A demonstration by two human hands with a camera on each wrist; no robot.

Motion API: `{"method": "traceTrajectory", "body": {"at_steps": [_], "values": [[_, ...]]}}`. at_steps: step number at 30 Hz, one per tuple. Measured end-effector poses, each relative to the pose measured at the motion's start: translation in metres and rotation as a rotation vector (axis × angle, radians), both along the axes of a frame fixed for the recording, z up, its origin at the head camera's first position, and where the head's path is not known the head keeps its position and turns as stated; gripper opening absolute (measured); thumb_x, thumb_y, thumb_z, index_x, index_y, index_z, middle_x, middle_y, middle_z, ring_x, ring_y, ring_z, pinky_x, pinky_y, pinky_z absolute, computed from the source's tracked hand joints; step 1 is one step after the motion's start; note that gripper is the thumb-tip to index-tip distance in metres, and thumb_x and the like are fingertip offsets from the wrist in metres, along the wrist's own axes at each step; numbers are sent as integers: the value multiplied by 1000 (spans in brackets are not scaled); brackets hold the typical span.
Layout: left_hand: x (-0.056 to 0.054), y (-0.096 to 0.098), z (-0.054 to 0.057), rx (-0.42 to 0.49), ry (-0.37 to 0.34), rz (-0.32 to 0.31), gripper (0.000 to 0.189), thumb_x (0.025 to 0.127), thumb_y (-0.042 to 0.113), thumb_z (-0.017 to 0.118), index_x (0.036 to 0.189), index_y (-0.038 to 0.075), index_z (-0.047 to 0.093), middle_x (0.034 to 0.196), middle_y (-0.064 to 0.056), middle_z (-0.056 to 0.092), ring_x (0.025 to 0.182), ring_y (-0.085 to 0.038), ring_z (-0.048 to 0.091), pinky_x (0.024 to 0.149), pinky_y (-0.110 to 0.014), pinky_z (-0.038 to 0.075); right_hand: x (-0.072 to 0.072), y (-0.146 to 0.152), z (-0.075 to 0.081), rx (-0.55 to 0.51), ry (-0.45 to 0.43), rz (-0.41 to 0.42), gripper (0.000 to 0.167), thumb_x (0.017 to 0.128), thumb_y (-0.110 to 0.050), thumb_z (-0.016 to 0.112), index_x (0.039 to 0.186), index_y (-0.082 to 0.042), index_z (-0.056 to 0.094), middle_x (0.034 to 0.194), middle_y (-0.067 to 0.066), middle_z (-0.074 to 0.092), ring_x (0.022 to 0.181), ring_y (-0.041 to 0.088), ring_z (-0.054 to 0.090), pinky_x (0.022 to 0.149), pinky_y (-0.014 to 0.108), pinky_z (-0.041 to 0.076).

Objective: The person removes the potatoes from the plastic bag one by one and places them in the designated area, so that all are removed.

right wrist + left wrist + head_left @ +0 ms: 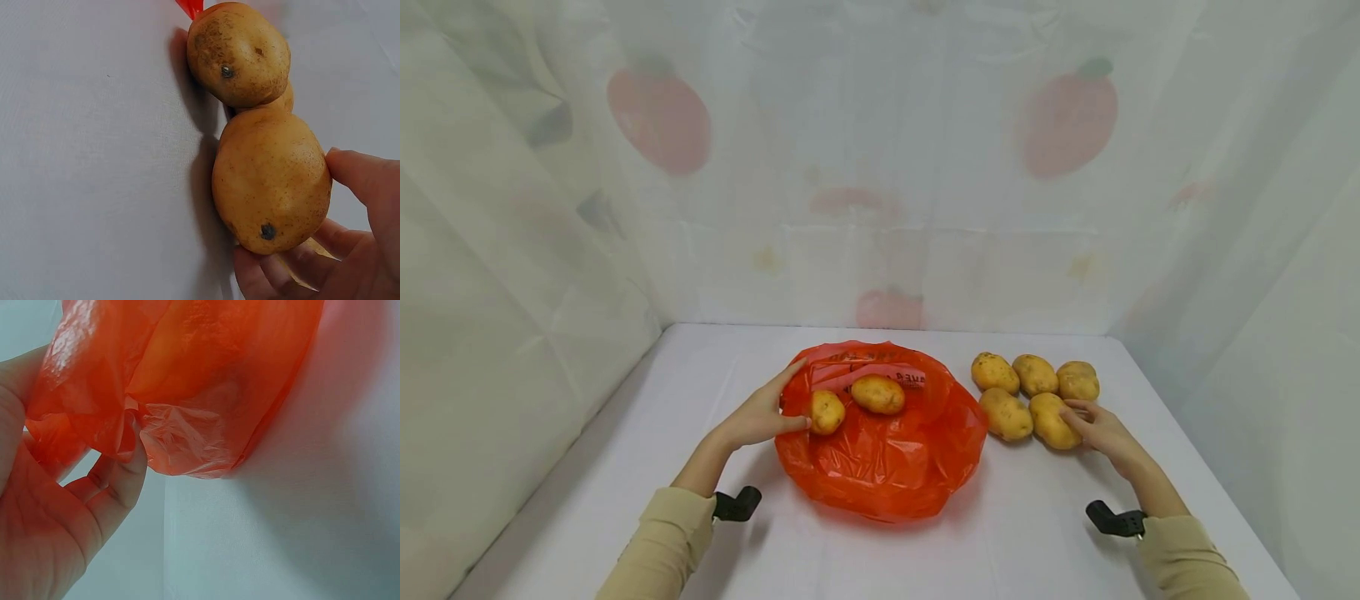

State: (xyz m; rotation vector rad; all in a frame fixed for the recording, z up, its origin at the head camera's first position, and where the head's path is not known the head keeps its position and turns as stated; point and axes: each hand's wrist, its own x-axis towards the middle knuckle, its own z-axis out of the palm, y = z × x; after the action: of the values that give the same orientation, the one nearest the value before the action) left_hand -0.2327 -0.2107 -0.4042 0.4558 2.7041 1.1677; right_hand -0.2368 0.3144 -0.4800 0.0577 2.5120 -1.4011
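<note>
A red plastic bag (880, 467) lies spread with its mouth facing up, and two potatoes (877, 394) are inside it. My left hand (762, 417) holds the bag's left edge, thumb on the inner side near one potato. The left wrist view shows thin red film (181, 437) gathered between thumb and fingers. At the right of the table, my right hand (1101, 429) grips the nearest right potato (1051, 421) of a small group. In the right wrist view its thumb and fingers lie around that potato (272, 181), which has a dark spot at its end.
Several other potatoes (1034, 375) sit close together behind and left of the gripped one. One potato (1006, 414) stands right beside the bag's right edge. A white cloth covers the table (880, 567), and pale printed curtains (880, 167) enclose its back and sides.
</note>
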Motion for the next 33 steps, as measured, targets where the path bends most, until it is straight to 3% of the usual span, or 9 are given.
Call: {"method": "traceTrajectory", "body": {"at_steps": [8,17,24,28,33], "values": [[1,0,-1,4,2,-4,91,78,19,73,149,21,15,150,-11,23,133,-35,30,97,-52,40,-1,-1,-3,-39,9,7,76,93,-50,44,141,5,24,138,34,29,124,45,36,95,51,42],[1,0,0,2,0,-2,91,78,20,73,149,20,15,150,-12,23,132,-35,30,96,-51,42,3,-1,4,30,7,17,77,93,-52,41,141,5,24,141,34,23,122,45,38,91,46,46],[0,-1,-1,-17,44,-17,92,77,21,73,149,18,15,149,-14,25,132,-37,30,99,-54,37,10,1,11,99,105,50,69,95,-45,43,139,6,28,135,34,35,110,41,51,82,43,50],[-1,-2,-3,-34,75,-20,92,77,20,74,148,18,16,149,-13,25,133,-35,29,102,-56,32,12,2,14,131,171,46,64,96,-42,43,138,5,30,133,33,40,114,45,48,84,46,49],[-1,-2,-3,-28,64,-17,92,77,20,74,148,18,16,150,-13,24,134,-34,28,102,-55,32,12,0,20,174,231,17,63,95,-44,43,137,3,34,132,31,42,119,48,42,88,56,44]]}}
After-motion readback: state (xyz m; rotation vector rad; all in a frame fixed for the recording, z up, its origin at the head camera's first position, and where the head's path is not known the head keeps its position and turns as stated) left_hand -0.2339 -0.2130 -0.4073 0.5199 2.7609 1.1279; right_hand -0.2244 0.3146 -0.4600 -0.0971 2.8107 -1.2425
